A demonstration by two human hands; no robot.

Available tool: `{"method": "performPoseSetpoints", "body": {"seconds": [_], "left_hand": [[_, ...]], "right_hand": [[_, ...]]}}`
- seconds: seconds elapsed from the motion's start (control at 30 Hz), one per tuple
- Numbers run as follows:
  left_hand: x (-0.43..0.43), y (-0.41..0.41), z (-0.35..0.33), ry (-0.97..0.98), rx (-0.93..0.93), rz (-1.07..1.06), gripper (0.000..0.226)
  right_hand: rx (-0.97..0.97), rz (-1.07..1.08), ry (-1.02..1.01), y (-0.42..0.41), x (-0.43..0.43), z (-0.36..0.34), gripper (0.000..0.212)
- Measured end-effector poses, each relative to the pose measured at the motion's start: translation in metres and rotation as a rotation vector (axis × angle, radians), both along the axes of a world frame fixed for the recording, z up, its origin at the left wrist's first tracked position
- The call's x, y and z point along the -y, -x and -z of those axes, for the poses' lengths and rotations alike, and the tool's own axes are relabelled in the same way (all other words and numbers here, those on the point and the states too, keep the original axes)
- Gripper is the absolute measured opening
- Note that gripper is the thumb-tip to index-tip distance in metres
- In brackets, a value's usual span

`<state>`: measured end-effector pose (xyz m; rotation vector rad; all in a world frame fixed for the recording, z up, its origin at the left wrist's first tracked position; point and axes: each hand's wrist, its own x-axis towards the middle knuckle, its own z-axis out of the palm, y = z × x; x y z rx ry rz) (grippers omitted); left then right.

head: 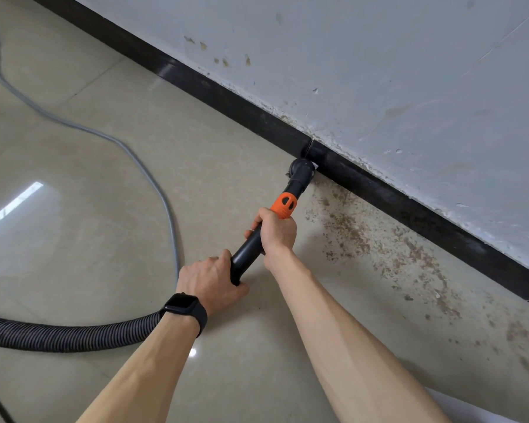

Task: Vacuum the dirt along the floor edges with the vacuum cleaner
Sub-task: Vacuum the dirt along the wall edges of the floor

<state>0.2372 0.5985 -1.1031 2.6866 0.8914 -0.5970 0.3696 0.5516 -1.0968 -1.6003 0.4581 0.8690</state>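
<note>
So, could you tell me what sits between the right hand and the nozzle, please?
The head view shows an orange collar and some black tube between right hand and nozzle.

Wall: pale grey-white wall (379,56), scuffed, spotted brown, its paint chipped along the lower edge.
Skirting: glossy black skirting (196,83) runs diagonally where wall meets floor, with one joint visible.
Floor: polished beige tiles (104,166) with thin grout lines.
Light: a bright rectangular reflection (13,206) glares off the tiles at left.
</note>
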Motion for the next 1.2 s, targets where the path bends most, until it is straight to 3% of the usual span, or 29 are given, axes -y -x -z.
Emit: {"method": "performPoseSetpoints", "body": {"seconds": [0.3,0.57,0.77,1.03,1.2], "left_hand": [[-0.013,0.004,-0.003,0.052,0.027,-0.083,0.038],[-0.02,0.022,-0.008,0.104,0.052,-0.127,0.038],[-0.013,0.012,-0.012,0.145,0.052,-0.124,0.039],[0.0,-0.005,-0.006,0.24,0.04,-0.098,0.04],[-0.003,-0.002,-0.005,0.295,0.074,-0.174,0.035]], "right_hand": [[-0.019,-0.096,-0.027,-0.003,-0.012,-0.004,0.005],[-0.059,-0.314,-0.045,0.004,-0.025,-0.014,0.008],[0.042,-0.222,0.022,0.002,-0.021,-0.013,0.007],[0.076,-0.083,0.125,-0.006,-0.001,0.001,0.037],[0.105,-0.126,0.152,-0.006,-0.01,-0.002,0.039]]}}
